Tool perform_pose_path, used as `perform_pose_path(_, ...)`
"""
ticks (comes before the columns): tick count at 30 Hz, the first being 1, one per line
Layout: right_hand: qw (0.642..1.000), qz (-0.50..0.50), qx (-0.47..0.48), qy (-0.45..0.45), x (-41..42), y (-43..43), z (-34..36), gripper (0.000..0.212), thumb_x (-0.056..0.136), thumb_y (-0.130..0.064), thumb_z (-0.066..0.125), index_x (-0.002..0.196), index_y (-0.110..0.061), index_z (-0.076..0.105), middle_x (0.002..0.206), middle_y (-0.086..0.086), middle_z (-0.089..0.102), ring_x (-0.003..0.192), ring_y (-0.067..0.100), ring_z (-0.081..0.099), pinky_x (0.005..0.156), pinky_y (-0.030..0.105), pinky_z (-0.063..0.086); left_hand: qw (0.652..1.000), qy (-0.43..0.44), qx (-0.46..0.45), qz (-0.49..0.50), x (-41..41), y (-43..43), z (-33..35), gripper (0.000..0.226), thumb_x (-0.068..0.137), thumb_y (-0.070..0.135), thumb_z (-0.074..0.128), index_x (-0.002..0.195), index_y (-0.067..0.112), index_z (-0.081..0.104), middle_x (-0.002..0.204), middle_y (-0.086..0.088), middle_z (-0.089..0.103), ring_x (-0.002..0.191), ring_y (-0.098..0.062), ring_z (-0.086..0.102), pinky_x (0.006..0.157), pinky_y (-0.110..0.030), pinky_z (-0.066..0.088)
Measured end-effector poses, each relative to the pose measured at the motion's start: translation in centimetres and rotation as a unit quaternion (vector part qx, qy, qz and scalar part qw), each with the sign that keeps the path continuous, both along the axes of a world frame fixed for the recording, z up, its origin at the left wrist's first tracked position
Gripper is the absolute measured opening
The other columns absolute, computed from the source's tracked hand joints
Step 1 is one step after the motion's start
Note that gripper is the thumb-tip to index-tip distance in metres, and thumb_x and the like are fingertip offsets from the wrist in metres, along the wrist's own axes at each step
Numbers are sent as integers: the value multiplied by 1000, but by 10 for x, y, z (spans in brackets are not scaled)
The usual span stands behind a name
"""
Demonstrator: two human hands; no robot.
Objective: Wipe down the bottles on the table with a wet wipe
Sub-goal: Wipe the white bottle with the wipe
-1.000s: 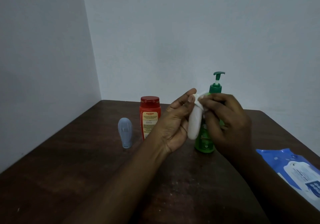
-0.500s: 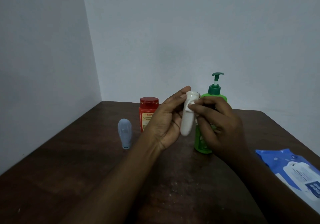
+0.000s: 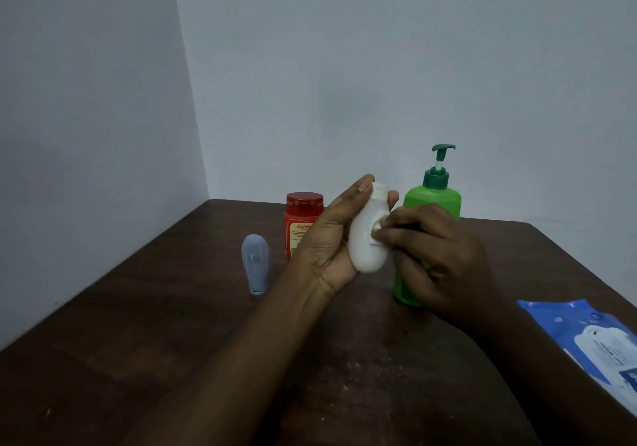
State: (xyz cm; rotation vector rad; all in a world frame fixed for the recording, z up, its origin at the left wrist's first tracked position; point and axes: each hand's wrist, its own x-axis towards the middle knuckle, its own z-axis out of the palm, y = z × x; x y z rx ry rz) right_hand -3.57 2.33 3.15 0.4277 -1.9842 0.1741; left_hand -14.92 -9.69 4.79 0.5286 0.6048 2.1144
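Obs: white bottle point(image 3: 365, 242), cap up, held above the counter point(image 3: 155, 359) middle; left hand point(image 3: 327, 249) fingers curl round it. Right hand point(image 3: 441, 259) fingers pinch wet wipe point(image 3: 376, 228) against its side. Judgement: turn bottle between strokes, cover cap and base; wet plastic likely slippery.

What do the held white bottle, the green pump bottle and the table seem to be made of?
White bottle: probably plastic, opaque, smooth, satin sheen. Green pump bottle: plastic, moulded body with soft gloss, darker green pump. Table: looks like dark wood or veneer, faint grain, dull and speckled surface.
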Motion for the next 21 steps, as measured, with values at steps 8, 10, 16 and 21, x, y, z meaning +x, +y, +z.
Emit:
perform_pose_path(8, 990, -96, -79, 73, -1, 1, -4, 26, 90, 7, 62, 113, 4, 75, 112, 20, 68, 108, 31, 65, 101, 25, 47, 999, 26, -19, -13, 14, 3, -1, 26, 98, 13, 59, 115, 9, 78, 117, -13, 76, 99, -22, 74, 89, -35, 62)
perform_pose_path(10, 983, -109, -113, 91, 0, 0, -2, 26, 91, 7, 62, 114, 4, 74, 113, 21, 67, 106, 32, 66, 97, 27, 50, 999, 43, -25, -2, 16, 3, -2, 30, 101, 8, 52, 122, 8, 73, 116, -11, 77, 97, -21, 74, 80, -35, 65)
perform_pose_path(16, 990, -93, -96, 50, -1, -1, 0, 25, 90, 6, 64, 112, 2, 75, 112, 18, 67, 106, 30, 66, 99, 22, 48, 997, 58, -30, 32, 14, 2, 1, 26, 91, 9, 65, 116, 10, 74, 111, -11, 78, 95, -21, 74, 84, -33, 62)
perform_pose_path(21, 999, -4, 1, -31, -3, -3, -1, 22, 91, -1, 64, 108, -1, 78, 108, 14, 69, 101, 23, 65, 91, 27, 50, 999, -6, -4, 32, 2, 1, 0, 31, 88, 8, 66, 118, 9, 71, 114, -15, 75, 95, -26, 72, 83, -34, 62)
